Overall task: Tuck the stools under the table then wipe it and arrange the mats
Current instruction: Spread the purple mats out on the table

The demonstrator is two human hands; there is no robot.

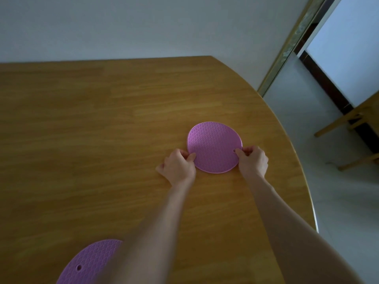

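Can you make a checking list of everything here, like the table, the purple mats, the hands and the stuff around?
Surface: wooden table, curved right edge, bare apart from the mats.
Job's things: far mat, purple, round, flat on the table; near mat partly cut off at the bottom edge. Each has a small hole.
Clutter: nothing seen.
Grippers: left hand and right hand pinch opposite edges of the far mat.
Cables: nothing seen.
Surroundings: pale wall, doorway at right, wooden legs on the floor; whether they are a stool's is unclear.
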